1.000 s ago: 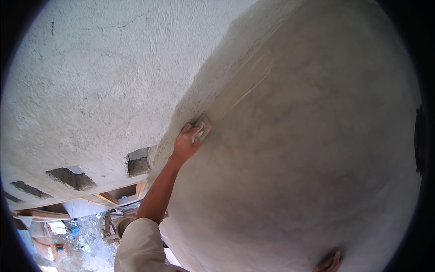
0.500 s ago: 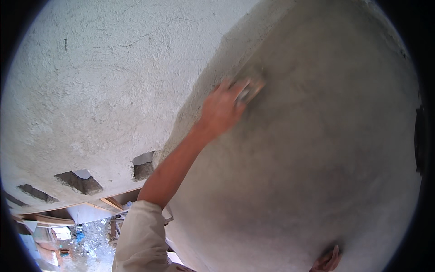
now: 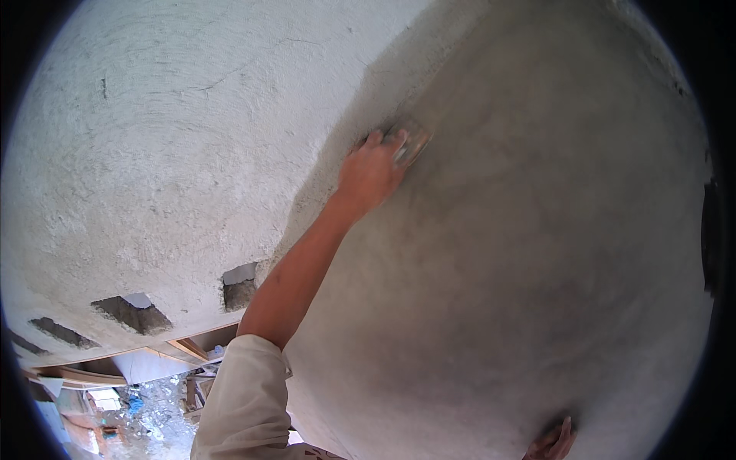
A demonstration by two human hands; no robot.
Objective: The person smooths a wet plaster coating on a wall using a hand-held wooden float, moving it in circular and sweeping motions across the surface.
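My left hand (image 3: 372,172), at the end of the arm that rises from the lower left, is closed round the handle of a plastering trowel (image 3: 416,143). The trowel lies flat on the wall, and its blade edges are blurred by motion. It sits where the smooth, damp grey plaster (image 3: 521,215) meets a darker strip beside the rough whitish wall (image 3: 192,153). At the lower right my right hand (image 3: 552,441) leans against the grey plaster, its fingers stretched out and partly cut off by the picture's lower edge. I see nothing in it.
Several square holes, such as one opening (image 3: 239,287), run along the lower edge of the whitish wall. Below them are wooden boards (image 3: 188,350) and a ground strewn with debris (image 3: 157,410). A dark object (image 3: 709,238) stands at the right rim.
My left hand and the trowel have moved slightly left, toward the strip by the whitish wall. The right hand stays nearly in place on the plaster.
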